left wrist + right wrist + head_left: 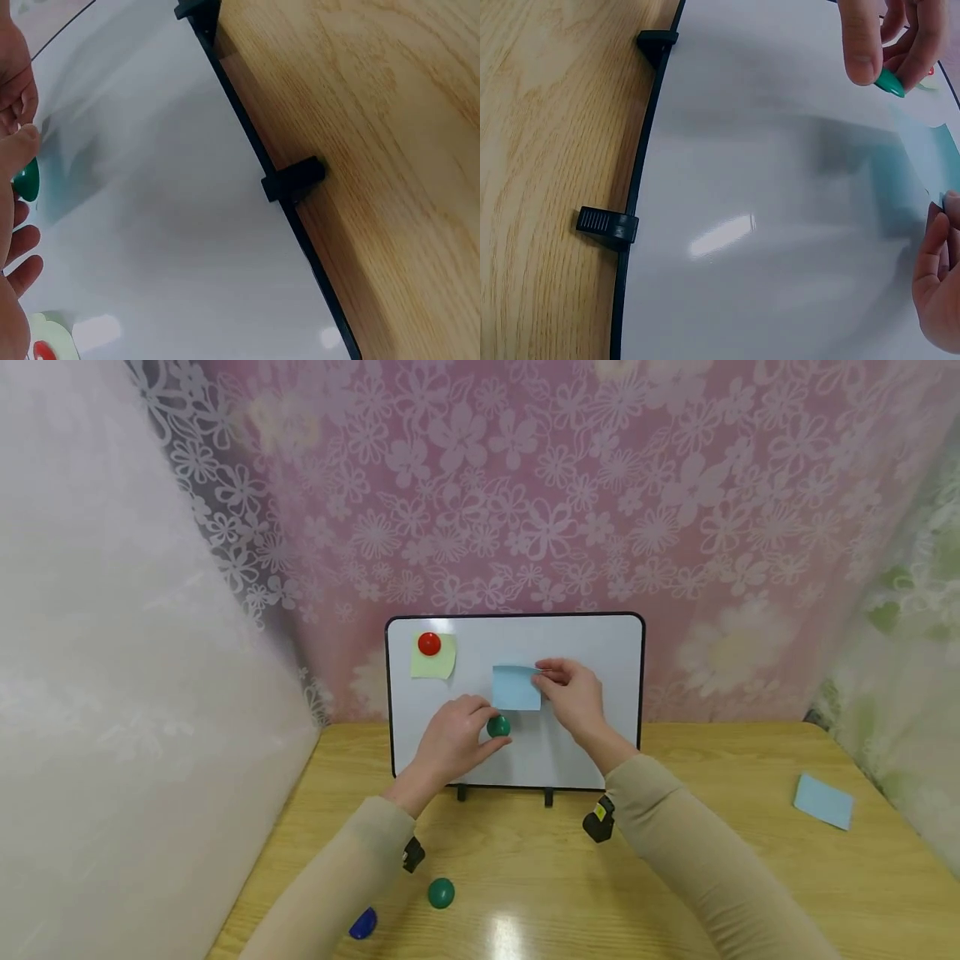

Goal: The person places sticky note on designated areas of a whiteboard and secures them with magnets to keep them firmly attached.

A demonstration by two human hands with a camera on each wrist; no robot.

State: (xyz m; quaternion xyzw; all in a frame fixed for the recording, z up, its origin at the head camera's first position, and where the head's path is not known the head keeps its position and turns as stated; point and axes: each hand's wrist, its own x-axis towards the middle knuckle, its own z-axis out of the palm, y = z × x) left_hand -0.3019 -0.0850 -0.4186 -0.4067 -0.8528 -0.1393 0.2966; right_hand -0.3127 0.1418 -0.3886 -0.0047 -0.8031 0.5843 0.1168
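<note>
My left hand (455, 737) pinches a round green magnet (498, 727) between thumb and fingers, just below a light blue sticky note (516, 688). The right hand (574, 695) grips that note by its upper right edge. Behind both is a white board (465, 627) with a black frame, standing upright on feet. In the right wrist view the blue note (928, 154) hangs a little off the board and casts a bluish shadow, and the green magnet (889, 82) is held away from the surface. At the board's upper left, a red magnet (429, 644) pins a pale green note (433, 668).
On the wooden table (525, 860) lie a second green magnet (441, 892) and a blue magnet (363, 924), partly covered by the left sleeve. Another blue note (823, 802) lies far right. Black feet (548, 797) jut out under the board. A flowered curtain (525, 485) hangs behind.
</note>
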